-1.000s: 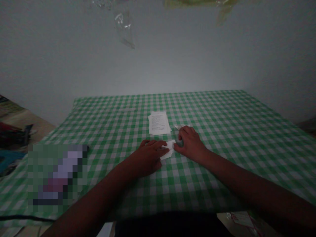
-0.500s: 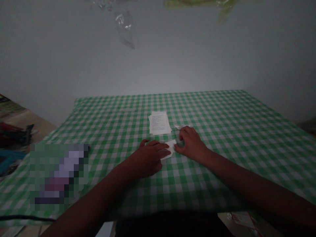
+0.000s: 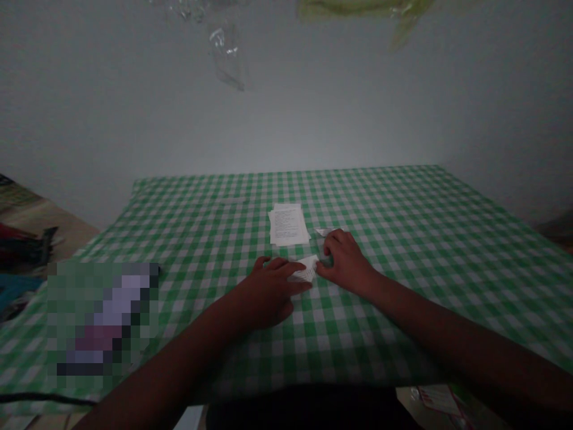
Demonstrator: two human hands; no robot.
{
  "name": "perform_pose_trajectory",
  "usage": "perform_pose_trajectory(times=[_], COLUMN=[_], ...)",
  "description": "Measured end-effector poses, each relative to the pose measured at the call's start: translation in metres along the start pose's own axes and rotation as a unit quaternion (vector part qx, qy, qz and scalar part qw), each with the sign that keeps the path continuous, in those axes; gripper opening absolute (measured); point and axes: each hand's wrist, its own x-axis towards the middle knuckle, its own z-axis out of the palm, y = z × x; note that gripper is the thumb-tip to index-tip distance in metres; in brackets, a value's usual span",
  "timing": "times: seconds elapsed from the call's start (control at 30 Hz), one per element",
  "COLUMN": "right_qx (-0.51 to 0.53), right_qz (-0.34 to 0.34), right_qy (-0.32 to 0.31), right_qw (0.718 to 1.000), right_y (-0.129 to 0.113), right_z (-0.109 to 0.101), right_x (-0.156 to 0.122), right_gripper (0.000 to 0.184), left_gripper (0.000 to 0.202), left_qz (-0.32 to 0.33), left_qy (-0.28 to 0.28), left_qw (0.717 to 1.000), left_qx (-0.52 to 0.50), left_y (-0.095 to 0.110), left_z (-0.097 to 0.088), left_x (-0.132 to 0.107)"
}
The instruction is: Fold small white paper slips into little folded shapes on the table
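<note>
A small folded piece of printed paper [image 3: 308, 270] lies on the checked tablecloth between my two hands. My left hand [image 3: 271, 292] rests over its left part, the index and middle fingers stretched out and apart, pressing on or beside it. My right hand [image 3: 347, 260] has its thumb at the paper's right corner and its other fingers curled in; the exact grip is hard to see in the dim light. Just beyond the right fingers lies another small folded paper [image 3: 326, 231], partly hidden by them. A stack of printed sheets [image 3: 289, 226] sits farther back.
A green and white checked tablecloth [image 3: 403, 209] covers the table, which meets a pale wall [image 3: 286, 119]. On the left is a blurred-out, pixelated object [image 3: 111, 316], with a black cable [image 3: 45, 397] near the front left edge. Plastic sheeting [image 3: 226, 54] hangs on the wall.
The near edge of the folded paper has come up or over, so more print shows. My left index finger has slid down to the paper's near edge. The right hand has barely moved.
</note>
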Motion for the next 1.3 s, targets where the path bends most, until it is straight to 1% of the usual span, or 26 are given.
perform_pose_trajectory(times=[0.07,0.13,0.23,0.3,0.37,0.43,0.53,0.6,0.7,0.77,0.83,0.9,1.0,1.07,1.2,1.3], right_qx=[0.001,0.000,-0.004,-0.001,0.005,0.007,-0.006,-0.012,-0.010,0.002,0.007,-0.004,-0.018,-0.020,-0.021,0.012], right_qz=[0.008,0.010,0.006,-0.003,-0.016,-0.020,0.006,0.015,0.006,-0.013,-0.024,-0.013,0.016,0.023,0.017,0.002], right_qy=[0.007,0.011,0.005,-0.009,-0.022,-0.025,0.004,0.009,0.006,-0.007,-0.019,-0.015,-0.001,0.005,0.017,0.031], right_qw=[1.000,1.000,1.000,1.000,1.000,0.999,1.000,1.000,1.000,1.000,1.000,1.000,1.000,1.000,1.000,0.999], right_y=[0.007,0.008,-0.004,-0.014,-0.018,-0.015,-0.004,-0.001,-0.009,-0.017,-0.021,-0.017,-0.003,0.004,0.007,0.006], right_z=[0.002,0.002,0.000,-0.002,-0.002,-0.001,0.001,0.000,-0.002,-0.003,-0.003,-0.001,0.001,0.002,0.002,-0.001], right_x=[0.004,0.005,-0.001,-0.007,-0.009,-0.007,0.000,0.003,-0.002,-0.007,-0.010,-0.008,0.000,0.004,0.005,0.004], right_gripper=[0.020,0.017,0.017,0.020,0.022,0.022,0.021,0.019,0.018,0.021,0.018,0.018,0.017,0.017,0.012,0.007], left_gripper=[0.052,0.052,0.052,0.052,0.052,0.052,0.053,0.053,0.053,0.052,0.051,0.052,0.053,0.052,0.049,0.037], left_qz=[0.001,0.002,0.000,0.000,0.001,0.000,-0.001,0.001,0.002,0.000,-0.001,-0.001,-0.004,-0.003,0.001,0.008], left_qy=[0.003,0.007,0.011,0.012,0.011,0.010,0.006,0.003,0.008,0.012,0.011,0.008,0.004,0.002,0.011,0.032], left_qw=[1.000,1.000,1.000,1.000,1.000,1.000,1.000,1.000,1.000,1.000,1.000,1.000,1.000,1.000,0.999,0.999], left_qx=[-0.004,-0.007,-0.008,-0.009,-0.010,-0.009,-0.010,-0.012,-0.014,-0.014,-0.014,-0.016,-0.025,-0.030,-0.031,-0.032], left_y=[0.000,0.000,0.001,0.002,0.003,0.003,0.003,0.003,0.003,0.003,0.003,0.003,0.002,0.001,-0.001,-0.005], left_z=[0.000,0.000,0.000,0.000,0.000,-0.001,-0.001,-0.002,-0.002,-0.001,-0.001,-0.002,-0.002,-0.003,0.000,0.003], left_x=[0.000,-0.001,-0.002,-0.002,-0.003,-0.002,-0.002,-0.002,-0.003,-0.003,-0.003,-0.003,-0.003,-0.003,-0.002,0.001])
